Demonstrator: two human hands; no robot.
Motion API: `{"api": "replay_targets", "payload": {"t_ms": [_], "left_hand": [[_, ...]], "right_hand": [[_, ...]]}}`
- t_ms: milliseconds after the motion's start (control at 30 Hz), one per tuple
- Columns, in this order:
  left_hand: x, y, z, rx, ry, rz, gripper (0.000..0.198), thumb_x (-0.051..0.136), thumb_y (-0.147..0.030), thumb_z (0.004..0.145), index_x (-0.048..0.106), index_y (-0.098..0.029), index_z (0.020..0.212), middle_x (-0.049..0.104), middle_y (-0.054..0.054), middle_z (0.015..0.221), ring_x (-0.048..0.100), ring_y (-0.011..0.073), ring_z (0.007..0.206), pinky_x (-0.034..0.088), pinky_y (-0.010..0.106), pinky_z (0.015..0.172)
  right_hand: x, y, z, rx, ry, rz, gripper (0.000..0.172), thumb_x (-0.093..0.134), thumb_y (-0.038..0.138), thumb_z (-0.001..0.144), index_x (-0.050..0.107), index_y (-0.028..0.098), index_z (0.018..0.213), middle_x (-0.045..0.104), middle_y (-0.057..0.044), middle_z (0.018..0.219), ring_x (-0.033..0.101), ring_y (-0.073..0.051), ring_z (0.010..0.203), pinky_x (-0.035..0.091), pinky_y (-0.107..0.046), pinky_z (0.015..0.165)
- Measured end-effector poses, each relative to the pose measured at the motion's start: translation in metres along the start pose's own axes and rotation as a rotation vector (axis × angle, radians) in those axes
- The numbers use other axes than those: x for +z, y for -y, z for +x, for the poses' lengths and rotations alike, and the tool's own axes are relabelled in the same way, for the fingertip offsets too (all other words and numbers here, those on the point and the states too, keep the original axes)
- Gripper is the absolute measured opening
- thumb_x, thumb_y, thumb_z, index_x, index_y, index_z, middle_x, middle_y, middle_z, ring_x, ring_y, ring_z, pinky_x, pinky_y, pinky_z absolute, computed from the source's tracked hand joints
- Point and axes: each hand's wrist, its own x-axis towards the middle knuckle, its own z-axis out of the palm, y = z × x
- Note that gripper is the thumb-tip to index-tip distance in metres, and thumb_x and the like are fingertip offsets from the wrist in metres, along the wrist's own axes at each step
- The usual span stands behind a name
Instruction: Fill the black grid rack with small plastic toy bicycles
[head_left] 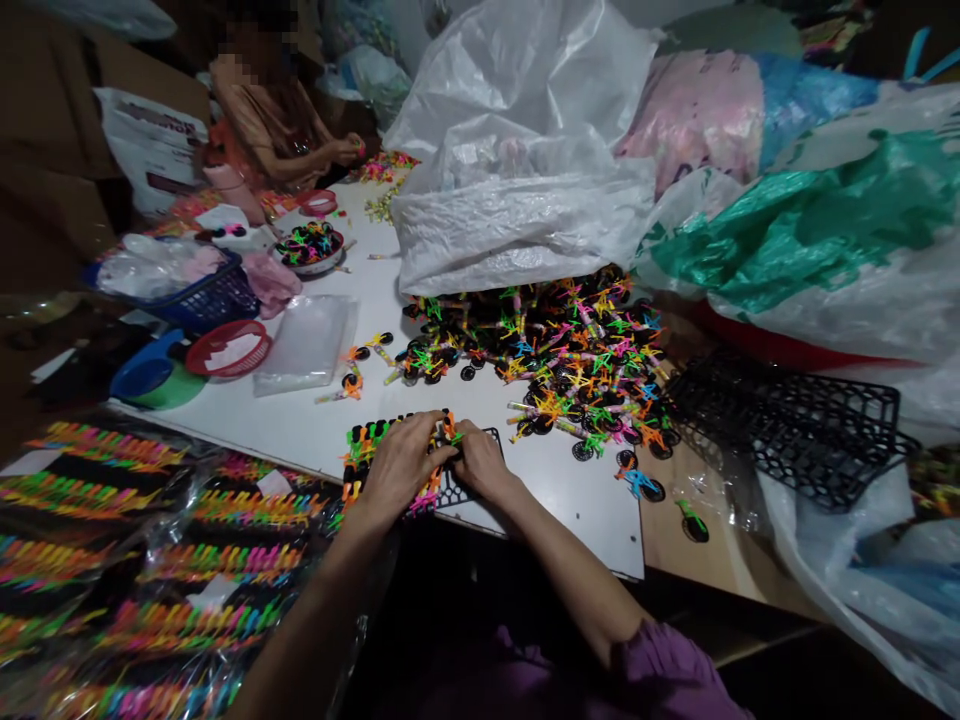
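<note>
My left hand (401,462) and my right hand (478,460) meet over a black grid tray (457,490) near the front edge of the white table (315,420). The tray's left part holds rows of small bright toy bicycles (360,445). Both hands pinch together at an orange toy bicycle (448,428) on the tray, fingers curled. A big heap of loose toy bicycles (570,350) with black wheels lies just behind and to the right of my hands.
Bagged filled trays (150,560) lie at the left. Empty black grid trays (795,420) sit at the right. Large plastic bags (525,180) crowd the back. Another person (277,120) sits far left by a bowl (311,250), baskets (202,295) and a red lid (227,350).
</note>
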Motion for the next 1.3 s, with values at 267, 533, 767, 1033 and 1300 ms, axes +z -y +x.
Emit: {"api": "replay_targets", "payload": {"t_ms": [267,533,767,1033,1300], "left_hand": [[0.003,0.002,-0.003,0.034,-0.027,-0.098,0.02,0.048,-0.03,0.086,0.057,-0.017,0.097,0.061,0.006,0.089,0.058,0.0189,0.085,0.045,0.031,0.077],[0.006,-0.006,-0.017,0.174,-0.036,-0.195,0.025,0.039,-0.03,0.089,0.061,-0.018,0.091,0.062,0.005,0.084,0.058,0.0165,0.081,0.046,0.029,0.075],[0.009,-0.016,-0.024,0.242,-0.008,-0.2,0.029,0.037,-0.032,0.09,0.061,-0.018,0.09,0.062,0.005,0.084,0.058,0.0168,0.079,0.046,0.03,0.074],[0.013,-0.018,-0.028,0.257,-0.027,-0.216,0.025,0.04,-0.03,0.089,0.062,-0.018,0.087,0.062,0.004,0.083,0.058,0.016,0.08,0.045,0.029,0.075],[0.012,-0.02,-0.028,0.253,-0.024,-0.211,0.022,0.04,-0.029,0.09,0.059,-0.018,0.088,0.061,0.004,0.084,0.057,0.0151,0.081,0.044,0.029,0.076]], "right_hand": [[0.004,0.003,0.008,-0.079,0.066,-0.118,0.031,0.037,0.013,0.083,0.047,0.013,0.112,0.056,-0.011,0.1,0.056,-0.02,0.086,0.043,-0.03,0.075],[-0.016,-0.013,-0.018,-0.148,0.128,-0.05,0.021,0.049,0.023,0.084,0.057,0.014,0.101,0.062,-0.007,0.093,0.057,-0.017,0.085,0.042,-0.024,0.073],[-0.082,-0.034,-0.011,0.232,-0.063,-0.539,0.029,0.046,0.013,0.082,0.057,0.012,0.108,0.054,-0.015,0.114,0.057,-0.021,0.095,0.046,-0.028,0.073],[-0.075,-0.033,-0.012,0.148,-0.011,-0.64,0.024,0.042,0.012,0.084,0.063,0.009,0.095,0.058,-0.016,0.1,0.055,-0.023,0.095,0.046,-0.03,0.073],[-0.089,-0.04,-0.016,0.116,-0.017,-0.665,0.023,0.038,0.009,0.086,0.057,0.01,0.098,0.055,-0.016,0.103,0.055,-0.021,0.091,0.045,-0.028,0.072]]}}
